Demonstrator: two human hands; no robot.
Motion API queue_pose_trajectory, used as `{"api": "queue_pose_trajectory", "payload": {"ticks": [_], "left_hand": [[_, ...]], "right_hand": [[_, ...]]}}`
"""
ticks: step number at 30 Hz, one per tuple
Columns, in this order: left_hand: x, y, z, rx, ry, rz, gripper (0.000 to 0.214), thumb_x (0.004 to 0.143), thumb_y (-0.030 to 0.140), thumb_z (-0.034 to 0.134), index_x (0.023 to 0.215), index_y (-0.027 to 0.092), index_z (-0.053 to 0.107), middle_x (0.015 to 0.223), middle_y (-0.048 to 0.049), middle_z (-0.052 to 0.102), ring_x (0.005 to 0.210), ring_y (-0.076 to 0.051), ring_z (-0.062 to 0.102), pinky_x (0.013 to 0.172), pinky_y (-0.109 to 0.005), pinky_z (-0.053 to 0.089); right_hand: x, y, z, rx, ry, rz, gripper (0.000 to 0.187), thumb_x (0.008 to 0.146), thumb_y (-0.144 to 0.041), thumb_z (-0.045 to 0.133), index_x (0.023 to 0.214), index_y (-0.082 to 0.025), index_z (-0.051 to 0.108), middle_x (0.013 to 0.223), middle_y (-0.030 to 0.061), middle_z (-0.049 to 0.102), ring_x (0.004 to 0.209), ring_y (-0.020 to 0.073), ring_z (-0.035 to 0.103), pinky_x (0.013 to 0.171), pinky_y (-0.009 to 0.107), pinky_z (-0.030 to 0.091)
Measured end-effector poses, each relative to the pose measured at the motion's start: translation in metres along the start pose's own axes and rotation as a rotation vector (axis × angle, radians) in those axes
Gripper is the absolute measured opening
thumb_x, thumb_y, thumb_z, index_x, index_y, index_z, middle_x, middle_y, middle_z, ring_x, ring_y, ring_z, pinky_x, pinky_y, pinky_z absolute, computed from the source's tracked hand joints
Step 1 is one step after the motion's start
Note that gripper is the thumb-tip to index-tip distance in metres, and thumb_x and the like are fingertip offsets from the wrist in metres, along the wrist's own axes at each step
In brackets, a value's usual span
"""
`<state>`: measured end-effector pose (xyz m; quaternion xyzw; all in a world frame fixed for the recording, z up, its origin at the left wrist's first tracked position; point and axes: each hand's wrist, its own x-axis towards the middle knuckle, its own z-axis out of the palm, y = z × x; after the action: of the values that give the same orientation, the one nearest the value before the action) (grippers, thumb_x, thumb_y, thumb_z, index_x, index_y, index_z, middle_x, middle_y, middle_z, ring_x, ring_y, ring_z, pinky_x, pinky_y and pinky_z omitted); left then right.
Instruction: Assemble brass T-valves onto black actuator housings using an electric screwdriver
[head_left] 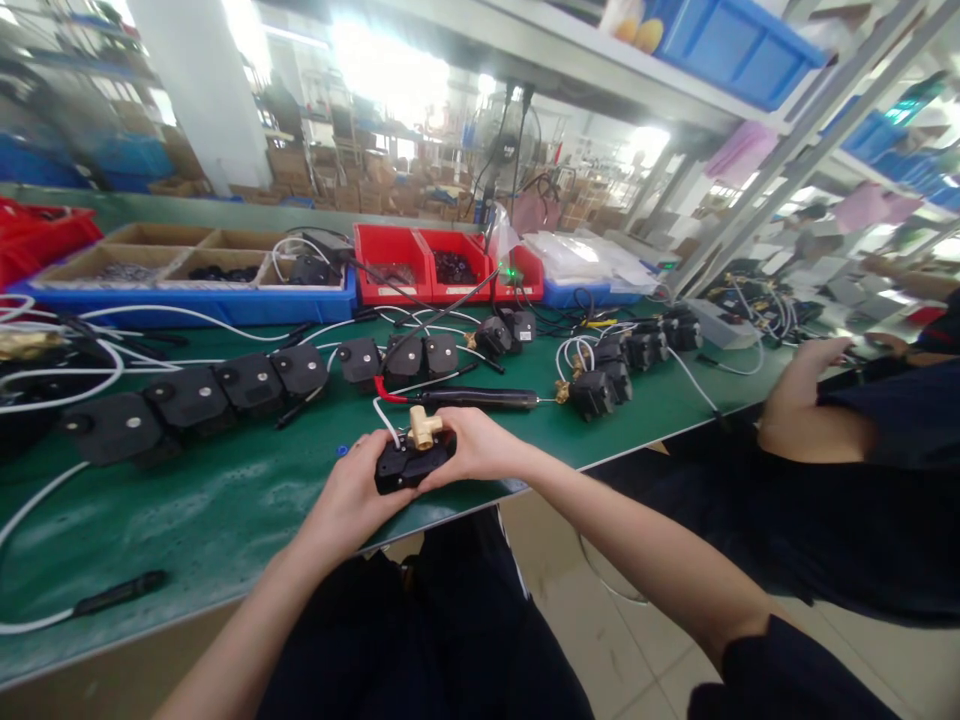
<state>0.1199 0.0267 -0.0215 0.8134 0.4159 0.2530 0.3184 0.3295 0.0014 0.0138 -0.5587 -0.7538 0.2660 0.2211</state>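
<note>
My left hand (356,492) and right hand (476,446) both on the black housing (412,470), fingers clamped on it, one hand per side, at the front edge of the green table (225,510); can't tell if it touches. Brass tee fitting (424,428) on top, white cable (385,418) out at upper left. Small blue piece (343,451) just beside my left hand. Black cylindrical tool (480,399), red cord (388,393), lies just beyond my hands. More black boxes (255,385) rowed behind; red bins (394,292) farther back. Co-worker's arm (791,405) well off right.
</note>
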Motion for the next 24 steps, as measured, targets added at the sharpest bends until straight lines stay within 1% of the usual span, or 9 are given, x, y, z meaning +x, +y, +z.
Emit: {"api": "queue_pose_trajectory", "payload": {"ticks": [4, 8, 11, 15, 17, 20, 22, 24], "left_hand": [[-0.0006, -0.0009, -0.0002, 0.003, -0.001, 0.001, 0.037, 0.071, 0.038, 0.074, 0.102, 0.022, 0.062, 0.101, -0.0052, 0.070, 0.090, -0.028, 0.066, 0.078, -0.037, 0.049], [-0.0005, -0.0023, 0.0000, -0.005, 0.001, 0.005, 0.037, 0.070, 0.040, 0.074, 0.099, 0.023, 0.062, 0.102, -0.0060, 0.071, 0.094, -0.029, 0.066, 0.079, -0.037, 0.049], [-0.0002, -0.0029, -0.0002, -0.012, -0.001, -0.002, 0.036, 0.069, 0.042, 0.075, 0.097, 0.022, 0.062, 0.099, -0.0052, 0.070, 0.090, -0.028, 0.066, 0.077, -0.036, 0.048], [0.0001, -0.0031, -0.0002, -0.017, 0.000, -0.008, 0.036, 0.069, 0.042, 0.076, 0.096, 0.023, 0.062, 0.094, -0.0033, 0.070, 0.085, -0.027, 0.065, 0.074, -0.035, 0.047], [0.0000, -0.0025, 0.0000, -0.020, 0.003, -0.007, 0.036, 0.069, 0.043, 0.075, 0.096, 0.023, 0.062, 0.094, -0.0034, 0.070, 0.086, -0.027, 0.065, 0.075, -0.036, 0.047], [-0.0004, -0.0001, -0.0007, -0.032, 0.005, 0.007, 0.037, 0.070, 0.042, 0.074, 0.099, 0.022, 0.063, 0.098, -0.0053, 0.070, 0.090, -0.029, 0.065, 0.079, -0.038, 0.049], [-0.0009, 0.0019, -0.0031, -0.053, 0.002, 0.028, 0.043, 0.070, 0.041, 0.074, 0.106, 0.021, 0.063, 0.107, -0.0069, 0.070, 0.099, -0.030, 0.066, 0.086, -0.040, 0.052], [-0.0016, 0.0032, -0.0072, -0.079, -0.010, 0.050, 0.053, 0.068, 0.040, 0.076, 0.116, 0.021, 0.063, 0.116, -0.0078, 0.069, 0.110, -0.030, 0.065, 0.096, -0.041, 0.052]], "right_hand": [[0.0032, -0.0013, -0.0052, -0.002, -0.035, -0.005, 0.046, 0.059, -0.037, 0.097, 0.083, -0.012, 0.068, 0.079, -0.0014, 0.062, 0.074, 0.0149, 0.055, 0.065, 0.023, 0.034], [0.0025, -0.0016, -0.0050, -0.018, -0.029, -0.006, 0.046, 0.060, -0.037, 0.097, 0.082, -0.011, 0.067, 0.079, -0.0006, 0.062, 0.074, 0.0159, 0.055, 0.064, 0.023, 0.034], [0.0009, -0.0009, -0.0028, -0.029, -0.032, -0.024, 0.045, 0.061, -0.036, 0.097, 0.085, -0.011, 0.068, 0.082, 0.0004, 0.062, 0.076, 0.0170, 0.056, 0.066, 0.024, 0.035], [-0.0009, -0.0007, -0.0009, -0.033, -0.020, -0.054, 0.047, 0.063, -0.032, 0.096, 0.096, -0.010, 0.071, 0.090, 0.0033, 0.063, 0.084, 0.0197, 0.057, 0.073, 0.027, 0.038], [-0.0009, -0.0005, -0.0015, -0.020, -0.023, -0.068, 0.046, 0.064, -0.031, 0.096, 0.096, -0.009, 0.071, 0.090, 0.0037, 0.062, 0.084, 0.0203, 0.057, 0.075, 0.028, 0.040], [-0.0007, 0.0015, -0.0040, 0.047, -0.054, -0.102, 0.045, 0.065, -0.032, 0.095, 0.096, -0.010, 0.070, 0.094, 0.0047, 0.064, 0.087, 0.0207, 0.059, 0.077, 0.029, 0.045], [-0.0012, 0.0037, -0.0059, 0.122, -0.071, -0.107, 0.047, 0.068, -0.030, 0.094, 0.102, -0.011, 0.068, 0.101, 0.0053, 0.066, 0.090, 0.0200, 0.063, 0.078, 0.028, 0.050], [-0.0024, 0.0057, -0.0076, 0.196, -0.083, -0.096, 0.049, 0.070, -0.027, 0.092, 0.107, -0.012, 0.066, 0.104, 0.0049, 0.068, 0.093, 0.0189, 0.067, 0.079, 0.027, 0.054]]}}
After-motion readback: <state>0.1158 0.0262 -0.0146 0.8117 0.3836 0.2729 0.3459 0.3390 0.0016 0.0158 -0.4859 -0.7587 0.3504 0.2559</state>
